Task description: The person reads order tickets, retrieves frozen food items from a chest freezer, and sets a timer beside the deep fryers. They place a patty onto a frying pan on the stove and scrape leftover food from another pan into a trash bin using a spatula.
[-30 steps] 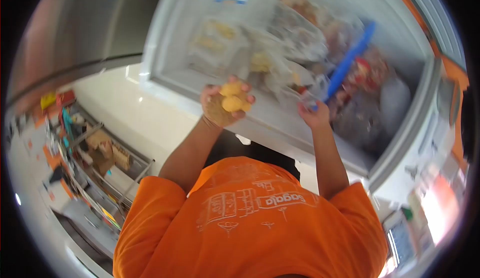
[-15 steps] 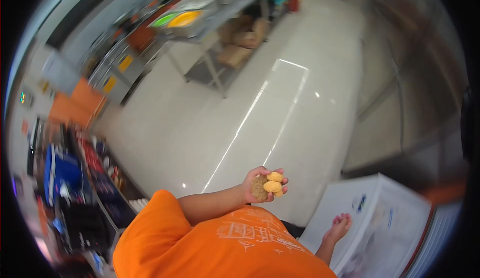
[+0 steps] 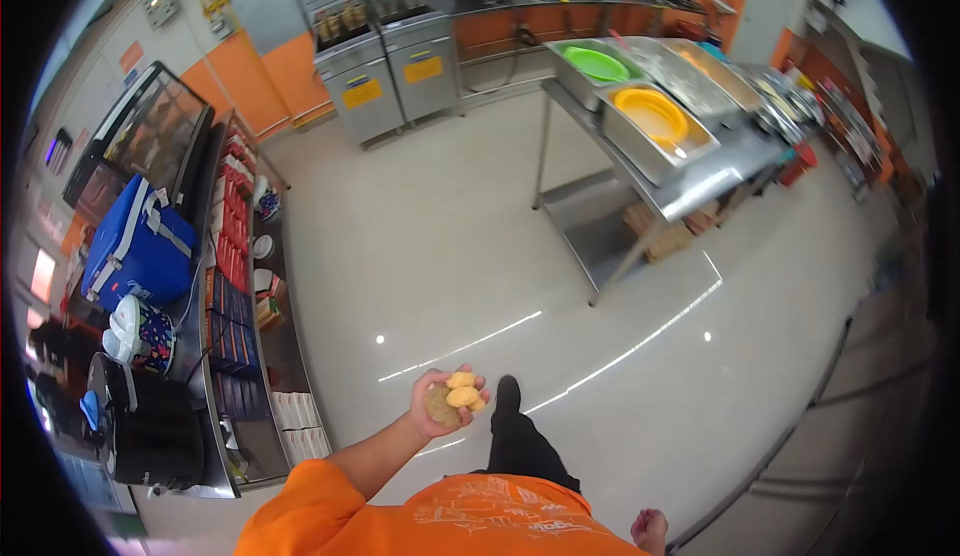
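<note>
My left hand [image 3: 434, 406] is held out in front of my body, its fingers curled round a handful of food. In it are a flat, round brown patty [image 3: 440, 405] and several yellow breaded nuggets [image 3: 462, 396], lying against each other in the palm and between the fingers. My right hand [image 3: 650, 528] hangs low by my right side, partly cut off by the lower edge, with loosely bent fingers and nothing visible in it. Below the left hand are my dark trouser leg and shoe [image 3: 509, 393] on the floor.
At my left runs a steel counter with shelves, bearing a blue cooler bag [image 3: 140, 241], a black container [image 3: 155, 426] and boxes [image 3: 232, 201]. Ahead right stands a steel table [image 3: 690, 181] with a green basin [image 3: 597, 64] and yellow basin [image 3: 650, 114]. Fryers [image 3: 385, 81] line the back wall.
My view has swung left, so the counter and fryers show fully and the white box at right has gone out of view. The food stays in my left hand; my right hand sits lower.
</note>
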Motion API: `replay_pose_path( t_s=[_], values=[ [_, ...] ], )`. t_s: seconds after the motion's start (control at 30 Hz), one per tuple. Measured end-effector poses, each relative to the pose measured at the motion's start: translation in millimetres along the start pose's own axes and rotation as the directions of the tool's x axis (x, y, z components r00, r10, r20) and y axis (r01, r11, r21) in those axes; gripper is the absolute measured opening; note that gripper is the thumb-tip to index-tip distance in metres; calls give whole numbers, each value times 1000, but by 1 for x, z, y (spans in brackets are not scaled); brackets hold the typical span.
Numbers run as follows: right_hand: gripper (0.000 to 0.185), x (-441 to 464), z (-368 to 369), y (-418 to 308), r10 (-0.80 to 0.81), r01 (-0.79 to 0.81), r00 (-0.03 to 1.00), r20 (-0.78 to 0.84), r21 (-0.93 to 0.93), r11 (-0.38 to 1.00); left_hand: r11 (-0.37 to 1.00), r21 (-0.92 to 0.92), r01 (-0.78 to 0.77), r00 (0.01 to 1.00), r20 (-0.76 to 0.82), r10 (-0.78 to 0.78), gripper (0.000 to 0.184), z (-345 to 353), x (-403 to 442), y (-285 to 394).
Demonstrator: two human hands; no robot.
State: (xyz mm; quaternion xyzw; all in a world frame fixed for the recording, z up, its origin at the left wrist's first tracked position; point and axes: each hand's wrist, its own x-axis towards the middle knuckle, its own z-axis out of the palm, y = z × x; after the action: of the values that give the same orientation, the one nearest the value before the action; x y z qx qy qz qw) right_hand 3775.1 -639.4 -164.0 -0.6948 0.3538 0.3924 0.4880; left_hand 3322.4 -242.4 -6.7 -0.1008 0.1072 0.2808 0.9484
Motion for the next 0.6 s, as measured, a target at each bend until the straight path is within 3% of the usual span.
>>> replay_pose_path(
  t_s=[0.07, 0.1, 0.13, 0.2, 0.23, 0.27, 0.3, 0.33, 0.37, 0.43, 0.5, 0.57, 0.6],
  values=[
    [18, 22, 131, -55, -74, 77, 989, 126, -23, 997, 993, 0, -118, 992, -45, 118, 29, 12, 12, 54],
    [20, 74, 197, -72, -13, 95, 939, 344, -222, 970, 990, -17, -141, 987, -78, 140, 29, 17, 3, 70],
    [23, -5, 307, -104, -89, 204, 934, 347, -309, 929, 973, -50, -224, 973, -76, 220, 29, 23, 1, 94],
    [20, -72, 499, -145, -158, 413, 717, 678, -231, 881, 930, -89, -356, 934, -63, 351, 28, 42, 4, 137],
    [8, -132, 585, -161, -150, 440, 639, 755, -198, 876, 903, -81, -422, 906, -85, 416, 28, 52, 2, 159],
    [7, -198, 665, -167, -199, 460, 543, 816, -91, 883, 869, -79, -488, 871, -110, 479, 28, 60, 0, 177],
    [14, -239, 738, -169, -166, 494, 378, 911, -48, 868, 842, -69, -535, 843, -108, 527, 28, 66, -10, 199],
    [16, -295, 803, -168, -136, 484, 347, 928, -53, 873, 807, -51, -589, 806, -116, 581, 28, 71, -9, 221],
    [17, -327, 865, -161, -121, 481, 235, 964, -7, 877, 795, -60, -603, 796, -104, 596, 28, 74, -8, 243],
    [16, -402, 955, -141, -60, 471, 119, 991, -3, 882, 686, -79, -724, 689, -132, 712, 28, 70, 2, 292],
    [15, -426, 1032, -115, 77, 460, -16, 997, -61, 886, 633, -80, -770, 638, -124, 760, 28, 56, 21, 348],
    [12, -437, 1081, -89, 213, 514, -25, 977, -171, 841, 597, -81, -798, 603, -106, 791, 29, 56, 38, 427],
    [12, -430, 1100, -77, 263, 525, 39, 964, -244, 816, 592, -83, -802, 598, -83, 797, 29, 60, 47, 457]
  ],
)
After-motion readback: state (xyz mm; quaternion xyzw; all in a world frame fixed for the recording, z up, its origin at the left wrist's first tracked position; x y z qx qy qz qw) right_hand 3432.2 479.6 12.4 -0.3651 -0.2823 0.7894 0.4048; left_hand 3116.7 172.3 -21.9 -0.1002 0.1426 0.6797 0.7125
